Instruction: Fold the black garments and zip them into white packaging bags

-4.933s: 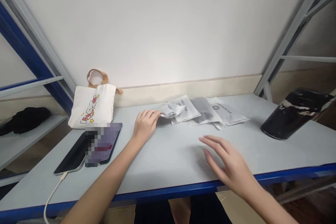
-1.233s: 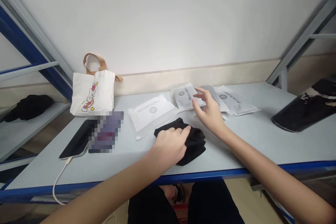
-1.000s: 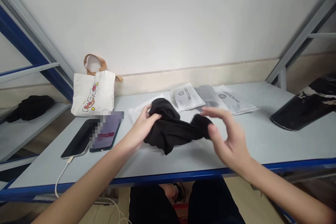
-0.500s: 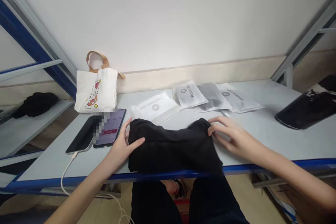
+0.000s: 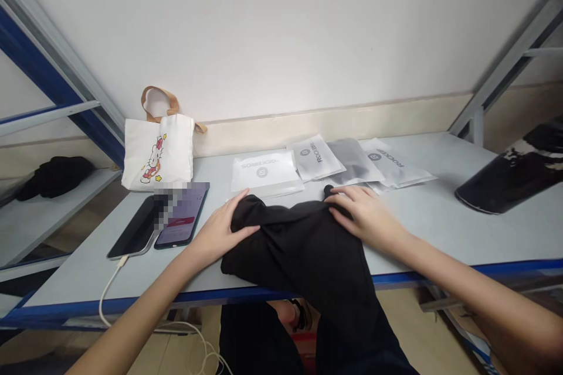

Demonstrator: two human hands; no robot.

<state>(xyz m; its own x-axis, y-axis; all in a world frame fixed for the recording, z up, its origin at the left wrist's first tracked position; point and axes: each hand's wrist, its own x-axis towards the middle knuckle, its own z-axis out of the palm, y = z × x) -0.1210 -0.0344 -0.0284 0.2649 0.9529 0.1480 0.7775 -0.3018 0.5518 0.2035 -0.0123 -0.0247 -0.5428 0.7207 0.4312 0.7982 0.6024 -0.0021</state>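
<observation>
A piece of black cloth [image 5: 303, 240], soft and creased, lies at the table's front; what kind of garment it is cannot be made out. Its lower right part hangs over the blue edge above my knees. My left hand [image 5: 226, 228] grips the cloth's left end, thumb on top and fingers behind the far side. Over at the upper right corner, my right hand [image 5: 360, 214] has its bent fingers on the fabric, partly hiding what they pinch. A small dark bit sticks out beyond those fingertips.
Behind the cloth lie a white printed pouch [image 5: 266, 173] and several frosted pouches [image 5: 319, 158]. To the left are a phone [image 5: 134, 228] on a white cable, another phone [image 5: 185, 220] and a canvas bag [image 5: 158, 152]. A black cylinder-like object [image 5: 505, 173] leans in at right.
The cloth's right part has slid down over the table edge, and its top has bunched up. My right hand has moved left. The nearest white pouch lies straighter, shifted right.
</observation>
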